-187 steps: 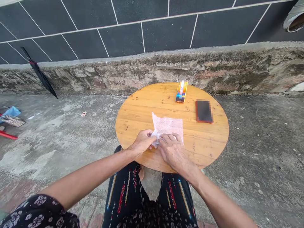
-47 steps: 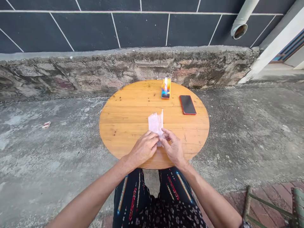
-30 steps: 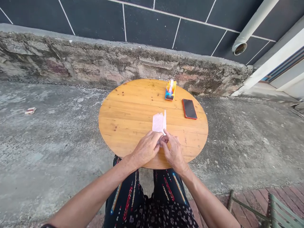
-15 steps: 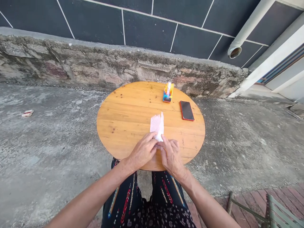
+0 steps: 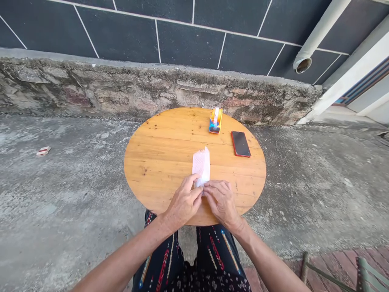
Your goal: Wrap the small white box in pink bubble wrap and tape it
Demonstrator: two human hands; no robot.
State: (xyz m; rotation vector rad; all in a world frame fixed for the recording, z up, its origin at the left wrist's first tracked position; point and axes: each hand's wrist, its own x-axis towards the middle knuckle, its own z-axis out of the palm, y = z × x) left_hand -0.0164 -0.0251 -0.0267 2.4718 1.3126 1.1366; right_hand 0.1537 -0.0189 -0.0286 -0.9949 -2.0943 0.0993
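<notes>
A folded piece of pinkish-white paper (image 5: 201, 164) lies near the front of the round wooden table (image 5: 158, 162), its far end pointing away from me. My left hand (image 5: 184, 198) grips its near edge from the left, thumb and fingers pinched together. From the right, my right hand (image 5: 222, 202) closes on the same near end, fingertips almost meeting those of the left. The very bottom of the paper is partly hidden under the fingers.
A yellow and blue tape dispenser (image 5: 215, 121) stands at the table's back edge. To its right lies a phone with a red case (image 5: 241, 144). A stone-based wall (image 5: 127, 91) runs behind the table. A chair (image 5: 361, 271) is at lower right.
My right fingers have shifted from a raised pinch to lying lower across the paper's near end. The left fingers have opened slightly at the index. The view has tilted a little.
</notes>
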